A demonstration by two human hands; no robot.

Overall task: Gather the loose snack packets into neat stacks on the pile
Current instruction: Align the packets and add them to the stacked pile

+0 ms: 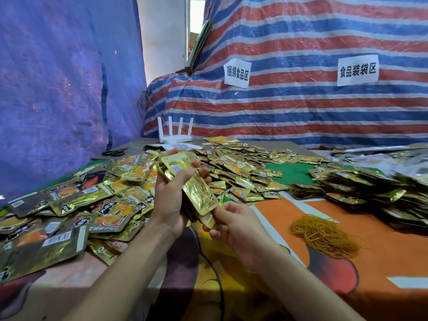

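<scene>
Left hand [170, 193] fingers curl round stack [196, 189]; right hand [234, 224] pinches near end. Risk: slick foil slides, stack fans, drops.

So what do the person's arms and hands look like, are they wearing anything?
Nothing is worn that I can see. The left forearm and right forearm are bare, with no sleeves in view. The left hand and right hand have no gloves, rings or watch.
</scene>
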